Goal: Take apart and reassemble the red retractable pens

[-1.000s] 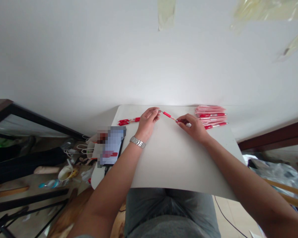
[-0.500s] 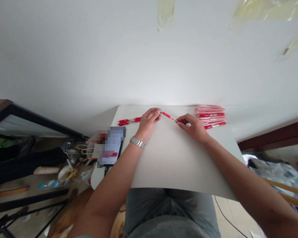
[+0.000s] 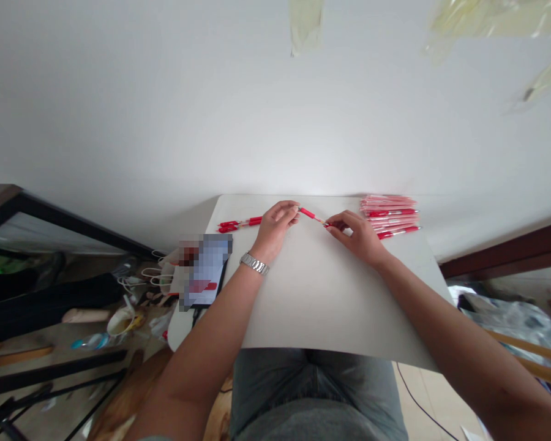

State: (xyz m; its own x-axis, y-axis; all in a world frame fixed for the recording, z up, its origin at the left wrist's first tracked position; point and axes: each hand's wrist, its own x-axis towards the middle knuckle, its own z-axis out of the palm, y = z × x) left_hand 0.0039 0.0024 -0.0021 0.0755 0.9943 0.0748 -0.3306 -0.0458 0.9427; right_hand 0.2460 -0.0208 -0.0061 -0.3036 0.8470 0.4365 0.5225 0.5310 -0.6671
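"What do your hands have?"

"My left hand (image 3: pixel 276 223) is closed to a fingertip pinch at the upper-left end of a slim pen with a red sleeve and a pale section (image 3: pixel 307 212); what sits right under those fingertips is too small for me to tell. The pen slants toward four o'clock into my right hand (image 3: pixel 359 237), whose thumb and finger pinch its other end."

"And further out?"

"I'm over a white, round-cornered surface (image 3: pixel 321 294). At two o'clock from my right hand lies a pile of slim pale-pink sticks (image 3: pixel 390 200), with glossy red pens (image 3: pixel 400 232) alongside. Toward nine from my left, slender red pens (image 3: pixel 228 229); at eight, a dark-edged phone (image 3: pixel 213 263), its screen blurred."
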